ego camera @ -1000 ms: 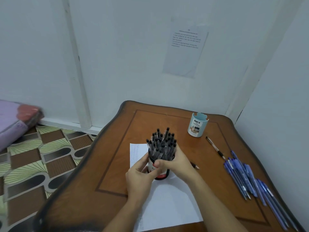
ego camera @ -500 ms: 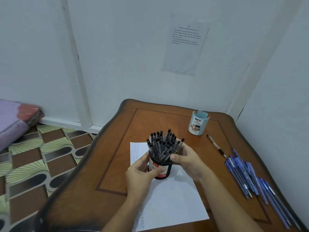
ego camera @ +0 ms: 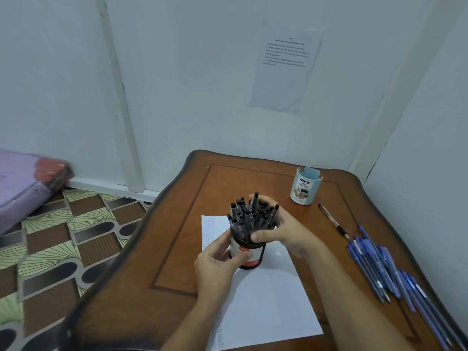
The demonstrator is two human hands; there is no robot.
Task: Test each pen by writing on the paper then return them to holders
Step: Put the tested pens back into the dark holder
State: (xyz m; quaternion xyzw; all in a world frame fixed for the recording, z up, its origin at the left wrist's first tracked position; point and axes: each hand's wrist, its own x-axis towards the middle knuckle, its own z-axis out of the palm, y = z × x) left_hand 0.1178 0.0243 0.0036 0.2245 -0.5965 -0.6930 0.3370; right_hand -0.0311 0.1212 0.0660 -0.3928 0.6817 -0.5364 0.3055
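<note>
On the white paper point(ego camera: 266, 300) stands the black holder point(ego camera: 247, 252), upright and crammed with black pens point(ego camera: 249, 217), their ends pointing up. My left grip point(ego camera: 217, 264) is curled round the holder's lower body, thumb lying across its red-and-white label. My right grip point(ego camera: 281, 231) wraps the bundle of pens just above the holder's rim, thumb in front, fingers behind. Under the holder's paper is the brown bench point(ego camera: 177, 236). Beyond the holder and to its right a pale blue cup point(ego camera: 305, 188) stands apart. Right of the holder a lone dark pen point(ego camera: 333, 220) lies flat; farther right, blue pens point(ego camera: 374, 264) lie heaped along the bench edge.
</note>
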